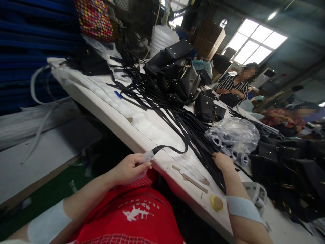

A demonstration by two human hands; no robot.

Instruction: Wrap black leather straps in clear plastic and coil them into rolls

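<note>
My left hand (135, 166) is closed in a pinch on the end of a black strap (175, 149). A small piece of clear, whitish plastic (148, 156) wraps that end at my fingertips. From there the strap loops over the table edge and back toward a long bundle of black straps (195, 135). My right hand (223, 162) lies at the right side of this bundle, its fingers curled onto the straps and partly hidden. Just beyond it sits a clear plastic bag (236, 134) with rolls of clear material.
Black handbags (177, 74) are heaped on the white table (101, 117), with more bags (291, 162) at right. Near the front edge lie brown strips (194, 183), a yellow tape roll (217, 203) and a white basket (255, 193). A person in stripes (235, 86) works across the table.
</note>
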